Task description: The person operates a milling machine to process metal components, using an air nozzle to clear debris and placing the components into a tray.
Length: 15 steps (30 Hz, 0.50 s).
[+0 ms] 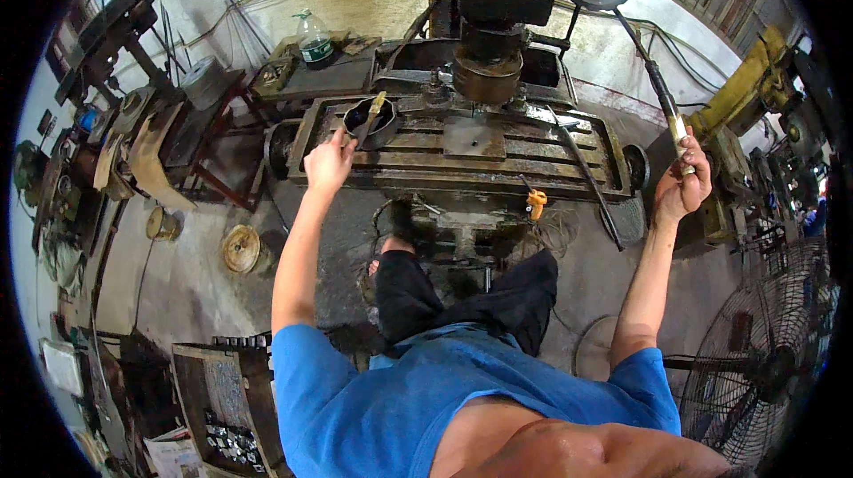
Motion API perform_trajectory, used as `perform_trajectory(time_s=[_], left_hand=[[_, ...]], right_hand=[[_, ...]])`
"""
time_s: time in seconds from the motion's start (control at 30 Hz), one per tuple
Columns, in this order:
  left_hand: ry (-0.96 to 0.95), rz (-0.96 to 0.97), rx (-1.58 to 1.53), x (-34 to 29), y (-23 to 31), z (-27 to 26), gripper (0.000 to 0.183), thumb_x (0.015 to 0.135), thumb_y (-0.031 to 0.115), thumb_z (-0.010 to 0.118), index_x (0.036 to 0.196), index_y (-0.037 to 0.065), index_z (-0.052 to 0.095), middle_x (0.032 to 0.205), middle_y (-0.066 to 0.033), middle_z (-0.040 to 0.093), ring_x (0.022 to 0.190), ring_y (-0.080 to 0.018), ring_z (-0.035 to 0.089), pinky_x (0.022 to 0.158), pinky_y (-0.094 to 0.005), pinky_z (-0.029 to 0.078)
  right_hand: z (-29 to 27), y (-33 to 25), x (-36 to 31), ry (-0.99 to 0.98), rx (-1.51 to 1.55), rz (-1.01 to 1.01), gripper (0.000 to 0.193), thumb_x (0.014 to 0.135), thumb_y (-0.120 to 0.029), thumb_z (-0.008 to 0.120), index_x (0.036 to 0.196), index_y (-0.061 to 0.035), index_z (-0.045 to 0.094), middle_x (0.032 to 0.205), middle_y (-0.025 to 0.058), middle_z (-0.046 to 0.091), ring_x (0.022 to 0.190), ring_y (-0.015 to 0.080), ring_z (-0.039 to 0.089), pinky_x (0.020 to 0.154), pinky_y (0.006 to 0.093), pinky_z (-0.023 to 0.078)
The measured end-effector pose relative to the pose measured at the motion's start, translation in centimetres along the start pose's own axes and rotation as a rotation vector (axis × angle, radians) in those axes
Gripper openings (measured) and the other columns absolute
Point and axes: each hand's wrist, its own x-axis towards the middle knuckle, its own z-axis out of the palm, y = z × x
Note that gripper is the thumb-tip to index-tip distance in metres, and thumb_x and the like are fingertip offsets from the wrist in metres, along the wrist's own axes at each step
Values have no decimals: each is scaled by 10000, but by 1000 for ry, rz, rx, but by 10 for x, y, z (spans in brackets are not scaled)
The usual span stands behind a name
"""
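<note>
My left hand is at the left end of the slotted machine table, index finger and thumb apart, close against a dark round pot. Whether the fingertips touch the pot I cannot tell. A brush with a pale yellowish handle leans across the pot's mouth. Off to the right, my right hand is closed around the light-coloured grip of a long lever handle, which runs up to the machine's head. Below the machine's spindle, a flat square metal plate lies on the table.
A long dark bar slants off the table's front right edge. An orange-yellow tool hangs at the front. A large fan stands at lower right. On the floor at left are a round lid-like container and a crate of metal parts.
</note>
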Motion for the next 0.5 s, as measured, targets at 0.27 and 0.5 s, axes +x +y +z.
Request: perform_trajectory(time_s=[0.27, 0.5], left_hand=[[-25, -415, 156, -137, -144, -107, 382, 801, 391, 548, 1079, 131, 582, 844, -162, 628, 787, -335, 599, 682, -435, 468], [-42, -1154, 289, -432, -280, -231, 425, 739, 372, 601, 1037, 69, 606, 819, -163, 636, 725, -289, 627, 680, -378, 481]], right_hand=[[-43, -2, 10, 58, -195, 187, 345, 726, -110, 421, 1035, 1, 527, 1197, 270, 449, 1111, 408, 439, 950, 533, 348], [-64, 18, 44, -21, -199, -193, 468, 754, -201, 470, 1019, 182, 509, 1074, 327, 516, 1064, 420, 478, 949, 500, 344]])
